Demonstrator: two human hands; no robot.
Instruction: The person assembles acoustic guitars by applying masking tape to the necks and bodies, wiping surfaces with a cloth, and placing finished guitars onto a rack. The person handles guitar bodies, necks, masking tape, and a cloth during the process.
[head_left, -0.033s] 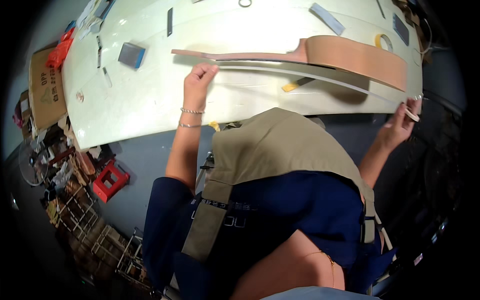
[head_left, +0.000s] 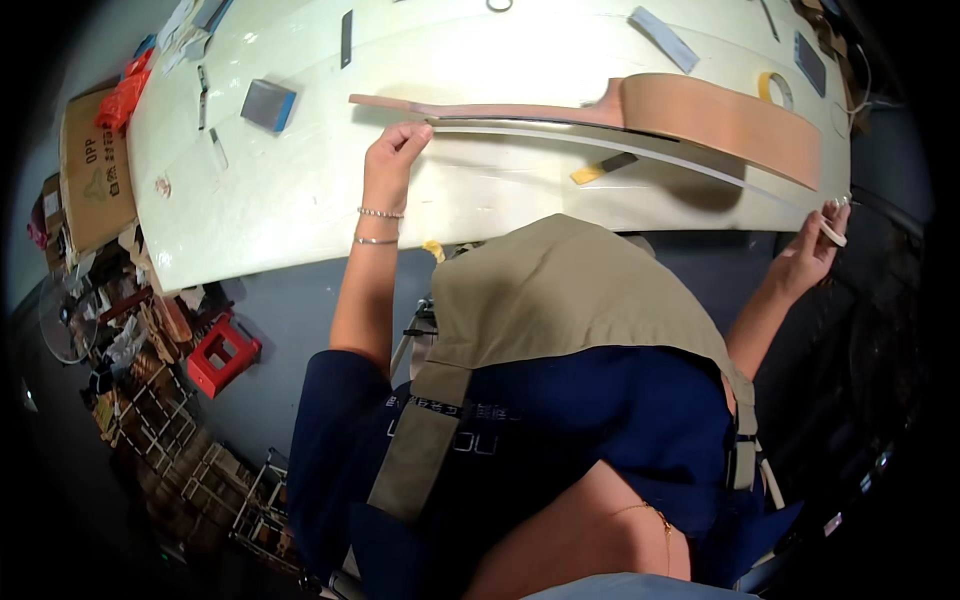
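Head view: person leans over white counter (head_left: 300, 190). Left hand (head_left: 392, 160) pinches near end of long thin pale strip (head_left: 640, 150), fingers closed on it, just under neck of unfinished wooden guitar body (head_left: 700, 115) lying on its side. Right hand (head_left: 815, 245) at counter's right edge grips strip's far end, fingers curled round it. Strip runs btwn both hands alongside guitar. Yellow-handled tool (head_left: 603, 168) lies just below strip. Grey sanding block (head_left: 268, 104) well apart to left; tape roll (head_left: 772, 88) behind guitar.
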